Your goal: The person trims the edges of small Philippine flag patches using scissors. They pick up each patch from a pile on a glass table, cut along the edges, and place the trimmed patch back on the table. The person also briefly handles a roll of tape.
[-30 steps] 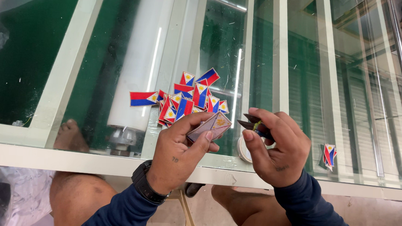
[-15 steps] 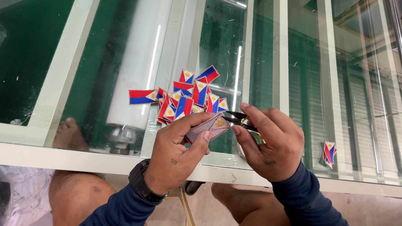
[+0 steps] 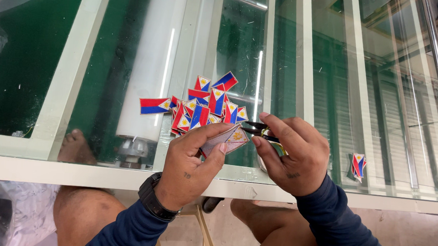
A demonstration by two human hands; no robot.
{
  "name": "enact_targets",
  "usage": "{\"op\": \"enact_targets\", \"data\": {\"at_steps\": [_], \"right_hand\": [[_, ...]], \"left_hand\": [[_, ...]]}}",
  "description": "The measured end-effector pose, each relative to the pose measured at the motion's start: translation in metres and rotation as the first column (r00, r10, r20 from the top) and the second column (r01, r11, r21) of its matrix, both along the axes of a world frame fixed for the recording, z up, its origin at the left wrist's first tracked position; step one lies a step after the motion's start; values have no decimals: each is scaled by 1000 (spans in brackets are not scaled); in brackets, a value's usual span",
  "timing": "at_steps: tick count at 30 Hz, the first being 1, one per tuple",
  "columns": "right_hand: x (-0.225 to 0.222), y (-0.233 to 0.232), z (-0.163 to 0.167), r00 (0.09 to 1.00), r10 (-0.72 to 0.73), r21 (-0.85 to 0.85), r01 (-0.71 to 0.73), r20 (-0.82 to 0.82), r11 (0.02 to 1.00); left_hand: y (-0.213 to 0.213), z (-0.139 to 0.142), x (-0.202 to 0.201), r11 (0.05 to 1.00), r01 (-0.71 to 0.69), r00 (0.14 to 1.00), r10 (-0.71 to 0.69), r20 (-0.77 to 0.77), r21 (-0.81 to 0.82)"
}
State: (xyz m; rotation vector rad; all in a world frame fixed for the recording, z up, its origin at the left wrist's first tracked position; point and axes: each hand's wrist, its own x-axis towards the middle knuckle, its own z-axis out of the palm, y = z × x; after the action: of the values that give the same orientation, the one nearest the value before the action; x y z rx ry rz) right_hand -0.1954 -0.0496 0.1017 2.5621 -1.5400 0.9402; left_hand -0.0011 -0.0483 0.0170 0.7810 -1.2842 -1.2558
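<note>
My left hand (image 3: 192,161) pinches a small embroidered flag patch (image 3: 230,138) with its pale back side up, thumb and fingers on its left half. My right hand (image 3: 292,154) grips small black snips (image 3: 258,129) whose blades reach the patch's upper right edge. Just beyond both hands, a pile of several red, blue and white flag patches (image 3: 207,107) lies on the glass table top (image 3: 107,57). One patch (image 3: 155,105) lies apart at the pile's left.
A single flag patch (image 3: 358,165) lies on the glass to the right of my right hand. The table's white front rail (image 3: 76,173) runs across below my hands. Under the glass stands a white roll (image 3: 149,74) on green flooring. My bare legs show below the edge.
My right hand has shifted left and brought the snips up to the patch's edge. My left hand has turned the patch slightly. The pile has not moved.
</note>
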Motion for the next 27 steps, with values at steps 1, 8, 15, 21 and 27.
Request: {"op": "enact_targets", "data": {"at_steps": [1,8,15,21,27], "right_hand": [[0,0,0,1000,4,-5,-4,4,1000],[-1,0,-1,1000,-1,-29,0,-21,1000],[-1,-1,-2,1000,10,-28,-11,-27,1000],[-1,-1,-2,1000,16,-5,-16,-3,1000],[0,1,-1,1000,-1,-4,1,11,1000]], "left_hand": [[0,0,0,1000,-6,1000,6,6,-4],[-1,0,2,1000,-19,999,19,32,-8],[-2,0,1,999,-25,999,26,41,-26],[-4,-1,4,998,-18,999,21,48,-63],[-2,3,5,998,-21,998,24,51,-64]]}}
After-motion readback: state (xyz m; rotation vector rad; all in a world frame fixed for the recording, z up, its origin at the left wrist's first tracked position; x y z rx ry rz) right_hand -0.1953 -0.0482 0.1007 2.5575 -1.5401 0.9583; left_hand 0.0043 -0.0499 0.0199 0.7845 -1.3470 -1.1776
